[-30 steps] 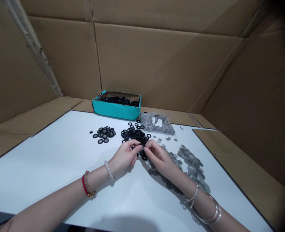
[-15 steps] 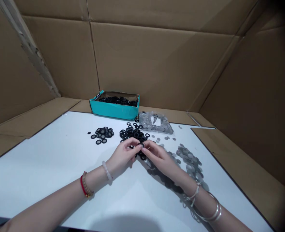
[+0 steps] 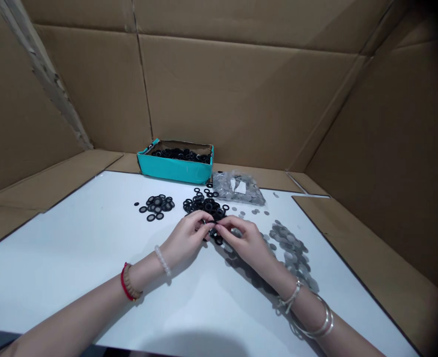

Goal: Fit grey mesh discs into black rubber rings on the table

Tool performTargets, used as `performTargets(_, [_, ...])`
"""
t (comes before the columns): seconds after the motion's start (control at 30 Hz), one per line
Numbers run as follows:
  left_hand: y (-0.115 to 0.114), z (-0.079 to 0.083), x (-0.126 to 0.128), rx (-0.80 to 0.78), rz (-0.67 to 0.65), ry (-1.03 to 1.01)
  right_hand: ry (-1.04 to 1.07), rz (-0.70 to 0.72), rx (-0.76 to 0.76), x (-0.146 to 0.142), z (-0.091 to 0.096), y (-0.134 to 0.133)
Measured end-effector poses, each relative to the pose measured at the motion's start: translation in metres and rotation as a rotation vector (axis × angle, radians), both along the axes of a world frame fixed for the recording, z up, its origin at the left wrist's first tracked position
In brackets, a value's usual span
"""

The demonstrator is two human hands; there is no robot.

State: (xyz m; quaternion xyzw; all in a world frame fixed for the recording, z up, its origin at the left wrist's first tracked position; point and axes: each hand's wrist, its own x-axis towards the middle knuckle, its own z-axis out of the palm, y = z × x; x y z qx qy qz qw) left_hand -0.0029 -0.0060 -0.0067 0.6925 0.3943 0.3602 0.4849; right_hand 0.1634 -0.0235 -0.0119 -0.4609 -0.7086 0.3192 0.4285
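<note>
Ring, black (image 3: pixel 213 222), pinched by the left hand (image 3: pixel 187 238) and right hand (image 3: pixel 243 240) over the near part of a black ring heap (image 3: pixel 207 205). Each grip is seemingly closed on it, though the piece is largely hidden. Grey discs (image 3: pixel 295 250) are spread across the white tabletop (image 3: pixel 92 238) beside the right hand; grey-centred rings (image 3: pixel 157 208) are gathered leftward. Behind, a turquoise box (image 3: pixel 174 169) and plastic bag (image 3: pixel 228 187) are placed.
</note>
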Motion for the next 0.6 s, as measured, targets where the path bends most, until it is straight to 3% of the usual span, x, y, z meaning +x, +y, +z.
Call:
performTargets(0.13, [-0.001,0.001,-0.001,0.309,-0.011,0.141,0.012,-0.051,0.057,-0.003,0.001,-0.004])
performTargets(0.23, [-0.003,0.001,-0.001,0.356,-0.024,0.188,0.05,-0.076,0.077,-0.004,0.0,-0.006])
performTargets(0.4, [-0.005,-0.002,0.001,0.099,0.007,0.072,0.045,-0.078,0.091,-0.003,0.0,-0.007])
performTargets(0.5, [-0.006,-0.003,0.005,-0.115,0.028,-0.068,0.008,-0.041,0.035,-0.002,-0.001,-0.006])
performTargets(0.6, [-0.007,-0.001,0.01,-0.225,0.038,-0.21,0.069,0.005,-0.032,-0.003,-0.004,-0.003])
